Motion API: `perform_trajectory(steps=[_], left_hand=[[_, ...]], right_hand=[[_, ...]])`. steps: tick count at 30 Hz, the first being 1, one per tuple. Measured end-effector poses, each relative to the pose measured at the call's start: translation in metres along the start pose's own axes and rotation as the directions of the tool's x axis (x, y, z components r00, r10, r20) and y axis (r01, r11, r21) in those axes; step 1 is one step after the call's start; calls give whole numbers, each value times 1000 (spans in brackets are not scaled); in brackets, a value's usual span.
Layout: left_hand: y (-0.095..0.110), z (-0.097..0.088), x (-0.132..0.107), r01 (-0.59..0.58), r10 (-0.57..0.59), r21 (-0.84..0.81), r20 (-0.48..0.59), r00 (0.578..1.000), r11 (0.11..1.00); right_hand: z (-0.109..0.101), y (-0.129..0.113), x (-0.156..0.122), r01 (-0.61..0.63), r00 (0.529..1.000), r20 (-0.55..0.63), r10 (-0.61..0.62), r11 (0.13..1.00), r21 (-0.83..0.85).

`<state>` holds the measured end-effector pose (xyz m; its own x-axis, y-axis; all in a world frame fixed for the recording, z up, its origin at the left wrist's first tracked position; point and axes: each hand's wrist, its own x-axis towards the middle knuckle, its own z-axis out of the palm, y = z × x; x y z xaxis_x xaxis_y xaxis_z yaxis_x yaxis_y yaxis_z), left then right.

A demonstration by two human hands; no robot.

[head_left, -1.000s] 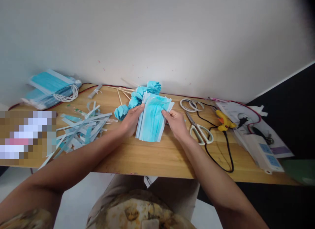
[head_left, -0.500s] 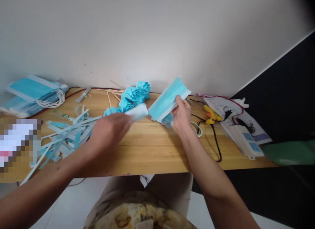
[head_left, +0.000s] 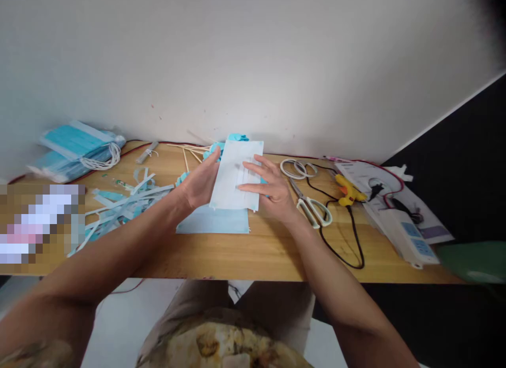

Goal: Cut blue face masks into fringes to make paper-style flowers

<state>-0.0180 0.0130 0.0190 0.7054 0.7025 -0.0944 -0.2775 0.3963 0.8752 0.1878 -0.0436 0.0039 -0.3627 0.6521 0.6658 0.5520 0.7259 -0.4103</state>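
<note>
Both hands are on a face mask sheet [head_left: 233, 173], its white side towards me, raised above the table. My left hand [head_left: 200, 183] grips its left edge, thumb up and the other fingers hidden behind. At the right edge my right hand [head_left: 274, 191] holds it with spread fingers across the white face; its thumb is not visible. Beneath, a second, pale blue mask sheet [head_left: 213, 223] lies flat on the table. Blue flowers [head_left: 215, 149] made of sheet material are partly hidden behind the raised mask, with thin wooden sticks [head_left: 187, 147] beside them.
Cut strips [head_left: 130, 204] and a stack of masks [head_left: 75, 146] with white cord [head_left: 105, 157] are on the left. To the right are scissors [head_left: 314, 210], tape rolls [head_left: 294, 168], a yellow glue gun [head_left: 348, 189] with a black cable, and a power strip [head_left: 411, 239].
My left hand, blurred earlier with a pale piece in it, now grips the raised mask's left edge. A mask now lies flat below. The raised mask shows white instead of blue.
</note>
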Motion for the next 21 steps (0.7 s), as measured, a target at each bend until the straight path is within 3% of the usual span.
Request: perform_trajectory(steps=[2,5,7,10,15,21], left_hand=[[1,-7,1,-31,31,1,-60,998,1000],[0,-7,-4,-73,71,-2,-182,981,997],[-3,-4,-9,-97,93,-8,-230,969,995],[-7,0,-14,-92,87,-13,-216,973,996],[-15,2,-15,-28,46,83,-215,975,996],[-15,4,-14,-33,65,153,-214,975,988]], right_hand=[[1,3,0,-9,1000,8,10,999,-31],[1,5,-2,-129,985,-108,135,990,55],[1,6,-4,-276,933,-176,315,937,214],[5,7,-5,-425,849,-81,522,767,480],[15,2,-1,-508,797,79,598,595,622],[20,2,-1,-493,754,71,654,490,719]])
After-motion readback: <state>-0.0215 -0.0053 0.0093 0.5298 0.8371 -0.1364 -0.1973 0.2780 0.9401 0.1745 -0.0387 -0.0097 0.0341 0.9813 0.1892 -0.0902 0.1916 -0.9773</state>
